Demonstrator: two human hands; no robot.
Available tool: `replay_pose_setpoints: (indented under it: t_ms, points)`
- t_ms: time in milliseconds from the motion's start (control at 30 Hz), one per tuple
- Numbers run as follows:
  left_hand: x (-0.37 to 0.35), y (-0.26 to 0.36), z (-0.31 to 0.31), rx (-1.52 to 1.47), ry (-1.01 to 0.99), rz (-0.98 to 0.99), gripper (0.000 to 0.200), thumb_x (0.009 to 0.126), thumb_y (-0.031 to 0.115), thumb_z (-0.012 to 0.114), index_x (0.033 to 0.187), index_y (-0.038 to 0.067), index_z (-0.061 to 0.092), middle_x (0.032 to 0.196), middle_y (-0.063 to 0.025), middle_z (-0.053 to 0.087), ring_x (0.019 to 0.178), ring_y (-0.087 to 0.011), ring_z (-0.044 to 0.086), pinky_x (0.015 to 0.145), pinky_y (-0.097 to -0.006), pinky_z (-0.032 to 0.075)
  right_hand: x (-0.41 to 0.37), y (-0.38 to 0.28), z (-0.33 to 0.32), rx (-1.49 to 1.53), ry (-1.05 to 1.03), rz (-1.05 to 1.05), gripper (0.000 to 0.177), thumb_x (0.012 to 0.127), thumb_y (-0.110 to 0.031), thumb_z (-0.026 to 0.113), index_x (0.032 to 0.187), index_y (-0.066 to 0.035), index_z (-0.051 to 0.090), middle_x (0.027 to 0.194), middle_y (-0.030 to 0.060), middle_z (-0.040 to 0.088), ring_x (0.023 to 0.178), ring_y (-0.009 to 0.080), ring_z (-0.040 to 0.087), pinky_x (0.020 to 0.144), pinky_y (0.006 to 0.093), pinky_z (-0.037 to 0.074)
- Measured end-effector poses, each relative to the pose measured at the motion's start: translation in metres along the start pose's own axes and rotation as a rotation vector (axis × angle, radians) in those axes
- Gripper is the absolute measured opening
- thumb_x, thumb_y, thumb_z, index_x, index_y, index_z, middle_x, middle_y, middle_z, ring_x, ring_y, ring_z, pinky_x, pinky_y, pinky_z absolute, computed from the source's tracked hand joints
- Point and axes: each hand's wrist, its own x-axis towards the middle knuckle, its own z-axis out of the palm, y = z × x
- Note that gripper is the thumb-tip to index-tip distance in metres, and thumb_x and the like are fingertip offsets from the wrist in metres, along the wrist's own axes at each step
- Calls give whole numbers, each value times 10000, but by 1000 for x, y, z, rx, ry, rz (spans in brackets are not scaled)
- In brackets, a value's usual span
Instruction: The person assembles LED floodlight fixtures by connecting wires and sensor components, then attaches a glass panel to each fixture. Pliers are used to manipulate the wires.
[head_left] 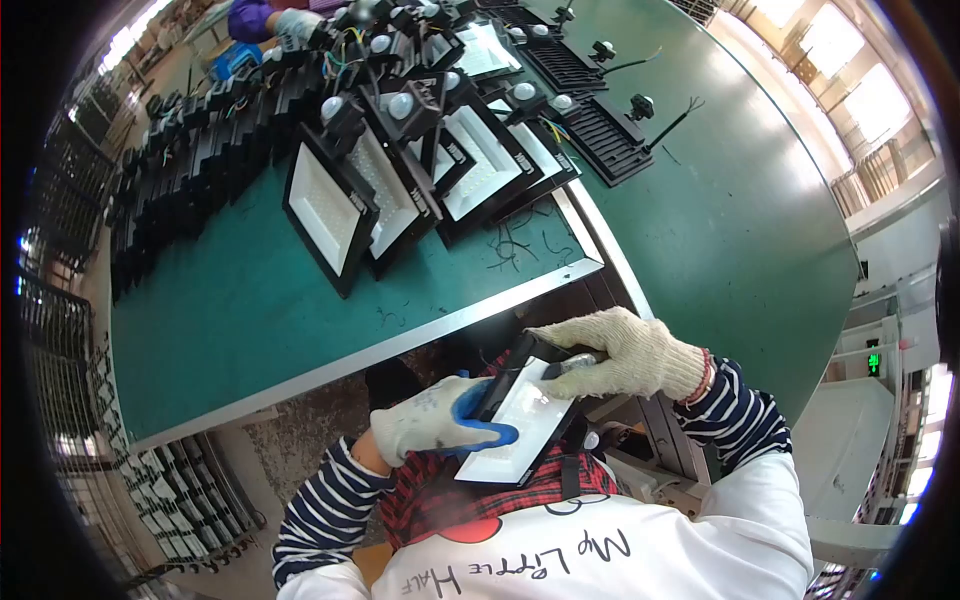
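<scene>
Over my lap, a black-framed LED floodlight [512, 432] with a white panel lies tilted in front of me. My left hand [425, 418], in a white glove with blue-coated fingers, is closed around its left edge, thumb on the panel. My right hand [635, 360], in a cream knitted glove, bends over the lamp's far end. Its thumb and fingers close around a small greyish, shiny piece [580, 362], mostly hidden, whose kind I cannot make out. A white sensor dome [591, 440] shows beside the lamp's right edge.
Several floodlights [330, 205] with sensor domes stand in rows on the green table [240, 330]. Finned black housings [605, 140] with cables lie at the right. Wire scraps [515, 245] lie near the metal table edge [470, 318]. Another person's purple sleeve and gloved hand [295, 28] are at the far end.
</scene>
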Motion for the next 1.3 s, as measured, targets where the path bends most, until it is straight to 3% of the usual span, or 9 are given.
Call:
replay_pose_setpoints:
  t_ms: [133, 367, 467, 567, 667, 833, 867, 1100, 1300]
  points:
    - [-3, -22, 7, -197, 39, 21, 555, 849, 270, 792, 1261, -47, 597, 1003, -37, 674, 856, -92, 551, 790, -267, 480, 9, 6, -11, -165, -87, -219, 737, 795, -496, 772, 1368, -73, 582, 1072, 137, 727, 935, 257, 723, 817, 370, 573]
    - [-30, 25, -20, -254, 141, -12, 581, 848, 210, 760, 1328, -56, 569, 1178, -117, 673, 1041, -145, 597, 974, -286, 451, 15, -51, -25, -358, -235, 112, 628, 825, -474, 746, 1296, -84, 604, 949, 112, 731, 858, 231, 723, 754, 340, 576]
    - [-51, -14, -41, -647, 153, 397, 704, 921, 423, 605, 1428, -42, 452, 1452, -191, 495, 1324, -290, 502, 1135, -435, 390, 11, -28, -15, 239, -5, -30, 434, 842, -345, 794, 1118, -27, 691, 894, 69, 714, 813, 119, 678, 720, 269, 558]
    - [-60, -29, -12, -1342, 221, 305, 711, 1001, 468, 493, 1547, 65, 281, 1554, -180, 372, 1378, -299, 451, 1144, -469, 386, 11, -32, -2, 639, 212, -46, 481, 870, -350, 771, 1174, 3, 650, 874, 30, 694, 621, 57, 601, 516, 188, 475]
    - [-55, -72, -8, -291, 559, 253, 741, 998, 538, 474, 1541, 66, 294, 1552, -170, 370, 1406, -343, 400, 1161, -508, 346, 32, -38, 38, 989, 435, -101, 463, 906, -319, 728, 1225, -3, 613, 841, 13, 662, 559, 35, 529, 460, 183, 410]
    - [-15, -15, 37, -612, 1261, 486, 652, 1000, 384, 511, 1453, -68, 383, 1417, -191, 505, 1270, -302, 539, 1090, -439, 432, 35, -66, 79, 759, 432, -226, 456, 912, -361, 705, 1196, -8, 651, 901, 44, 711, 774, 135, 668, 726, 302, 544]
    - [-23, -11, 31, -485, 1314, 467, 628, 981, 346, 539, 1436, -69, 414, 1371, -194, 549, 1225, -306, 580, 1066, -443, 458, 24, -63, 58, 320, 195, -19, 445, 917, -375, 706, 1170, -10, 678, 915, 85, 733, 853, 170, 704, 795, 334, 547]
    - [-92, -2, 26, -894, 998, 352, 515, 830, 8, 606, 1338, -46, 544, 1225, -201, 655, 1111, -316, 663, 961, -408, 554, 23, -42, -14, 467, 499, -224, 393, 993, -318, 621, 1213, 5, 658, 798, -4, 642, 630, 41, 553, 547, 191, 457]
    - [-98, -14, 35, -961, 871, 204, 541, 813, -39, 612, 1350, -15, 547, 1214, -193, 662, 1063, -297, 687, 916, -382, 579, 55, -27, -24, 171, 394, -456, 378, 983, -287, 642, 1276, -47, 658, 942, 45, 715, 751, 51, 633, 648, 204, 531]
